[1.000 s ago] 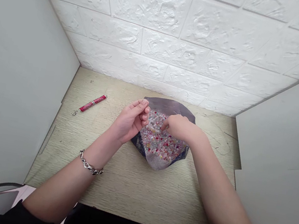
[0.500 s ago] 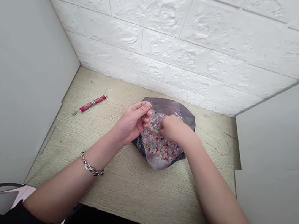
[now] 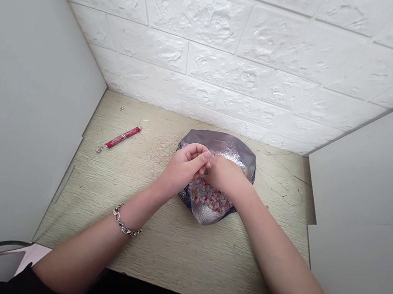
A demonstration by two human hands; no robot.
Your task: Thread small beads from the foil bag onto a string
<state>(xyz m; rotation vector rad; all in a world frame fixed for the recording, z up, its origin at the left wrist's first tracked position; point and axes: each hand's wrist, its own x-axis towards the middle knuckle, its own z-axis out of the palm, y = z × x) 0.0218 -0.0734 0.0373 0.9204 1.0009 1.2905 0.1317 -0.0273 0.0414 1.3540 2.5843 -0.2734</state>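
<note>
A grey, silver-lined bag (image 3: 245,151) lies spread on the table, with many small pink, white and red beads (image 3: 210,197) in it. Over its left side, my left hand (image 3: 187,166) is closed in a pinch, thumb against forefinger; what it holds is too small to make out. My right hand (image 3: 225,175) is above the beads with its fingers curled, their tips touching or very near the left fingertips. Anything between the right fingers is hidden.
On the left of the wooden table (image 3: 163,247) lies a red tube-shaped packet (image 3: 122,137), a small metal piece (image 3: 99,149) beside it. Thin threads (image 3: 288,196) lie at the right. Grey panels flank the table; a white brick-patterned wall (image 3: 219,19) stands behind.
My left hand has moved right and slightly down to meet my right hand. My right hand has shifted a little, its fingers now beside the left fingertips.
</note>
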